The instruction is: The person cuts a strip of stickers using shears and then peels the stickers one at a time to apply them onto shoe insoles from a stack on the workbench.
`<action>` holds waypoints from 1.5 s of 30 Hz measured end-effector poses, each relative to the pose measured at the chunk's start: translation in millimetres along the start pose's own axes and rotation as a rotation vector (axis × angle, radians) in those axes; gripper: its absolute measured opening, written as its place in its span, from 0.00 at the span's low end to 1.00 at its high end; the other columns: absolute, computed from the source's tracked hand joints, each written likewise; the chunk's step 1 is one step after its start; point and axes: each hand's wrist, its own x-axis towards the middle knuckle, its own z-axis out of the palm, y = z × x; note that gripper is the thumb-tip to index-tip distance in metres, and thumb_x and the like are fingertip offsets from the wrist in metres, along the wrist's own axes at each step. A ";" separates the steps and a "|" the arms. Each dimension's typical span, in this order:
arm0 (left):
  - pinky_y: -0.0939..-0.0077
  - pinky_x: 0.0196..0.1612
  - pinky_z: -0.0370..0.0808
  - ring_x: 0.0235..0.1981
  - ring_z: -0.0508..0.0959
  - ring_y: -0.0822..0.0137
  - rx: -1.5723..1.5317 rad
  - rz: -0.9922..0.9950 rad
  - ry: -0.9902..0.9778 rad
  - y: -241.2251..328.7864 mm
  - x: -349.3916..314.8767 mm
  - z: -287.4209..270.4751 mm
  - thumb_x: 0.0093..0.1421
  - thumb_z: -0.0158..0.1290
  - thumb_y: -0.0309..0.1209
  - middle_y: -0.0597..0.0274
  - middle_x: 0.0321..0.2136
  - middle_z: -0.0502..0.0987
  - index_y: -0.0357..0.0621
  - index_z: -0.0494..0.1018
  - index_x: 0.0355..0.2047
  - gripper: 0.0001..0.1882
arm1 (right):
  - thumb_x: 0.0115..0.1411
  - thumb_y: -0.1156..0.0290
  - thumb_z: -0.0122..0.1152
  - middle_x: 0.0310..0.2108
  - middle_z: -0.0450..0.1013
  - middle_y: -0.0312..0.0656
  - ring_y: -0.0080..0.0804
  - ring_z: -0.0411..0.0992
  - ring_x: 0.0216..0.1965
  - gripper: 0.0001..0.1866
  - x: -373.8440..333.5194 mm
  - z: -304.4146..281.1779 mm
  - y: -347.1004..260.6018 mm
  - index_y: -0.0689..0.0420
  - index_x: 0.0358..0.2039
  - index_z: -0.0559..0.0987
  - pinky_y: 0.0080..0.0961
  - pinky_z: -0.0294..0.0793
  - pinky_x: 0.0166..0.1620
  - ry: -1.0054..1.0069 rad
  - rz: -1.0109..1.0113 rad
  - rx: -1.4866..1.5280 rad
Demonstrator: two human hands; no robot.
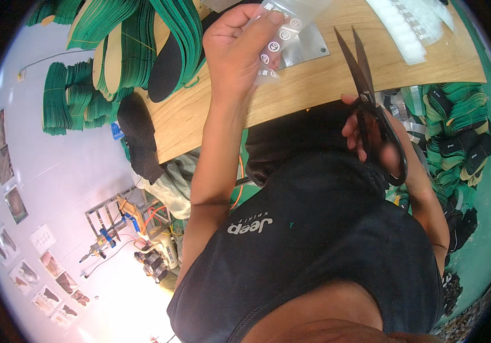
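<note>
My left hand is raised over the wooden table. Between thumb and fingers it pinches a transparent plastic strip with rows of white printed circles. The strip's upper end runs past the top of the view. To the right, at the table's near edge, my right hand is closed around the handles of a pair of black scissors. Their blades point up and away from me, a little apart, with nothing between them. A gap separates the scissors from the strip. The handles partly hide the right-hand fingers.
A grey metal plate lies on the wooden table behind the strip. More plastic strips rest at the far right. Bundled green insoles are piled at the left, others below the table's right side. A machine stands lower left.
</note>
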 end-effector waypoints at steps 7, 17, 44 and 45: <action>0.81 0.18 0.72 0.14 0.74 0.75 0.003 -0.145 -0.098 10.7 -21.3 23.9 0.63 0.57 0.23 0.62 0.19 0.77 0.39 0.74 0.31 0.03 | 0.46 0.35 0.75 0.36 0.72 0.37 0.21 0.69 0.35 0.61 3.1 -3.0 -19.0 0.62 0.69 0.60 0.17 0.69 0.37 0.057 0.010 -0.243; 0.83 0.17 0.69 0.14 0.71 0.77 -0.054 -0.085 -0.076 5.3 -23.7 33.0 0.63 0.57 0.23 0.65 0.18 0.75 0.38 0.74 0.30 0.04 | 0.48 0.41 0.77 0.36 0.72 0.37 0.18 0.67 0.33 0.59 -7.1 -6.9 -9.8 0.63 0.70 0.59 0.14 0.66 0.35 0.095 -0.035 -0.281; 0.82 0.15 0.66 0.14 0.73 0.75 0.088 -0.066 -0.395 10.8 -29.0 56.4 0.58 0.60 0.22 0.61 0.20 0.77 0.34 0.77 0.33 0.04 | 0.54 0.50 0.76 0.23 0.65 0.26 0.13 0.63 0.24 0.43 -12.1 -2.5 -5.9 0.61 0.64 0.71 0.13 0.59 0.27 0.198 -0.221 -0.302; 0.82 0.16 0.67 0.15 0.73 0.75 0.102 -0.106 -0.423 13.0 -28.8 55.7 0.58 0.60 0.22 0.61 0.21 0.77 0.34 0.78 0.33 0.04 | 0.54 0.50 0.75 0.22 0.65 0.25 0.13 0.63 0.23 0.42 -16.3 -2.7 -7.6 0.60 0.63 0.71 0.13 0.59 0.27 0.215 -0.168 -0.340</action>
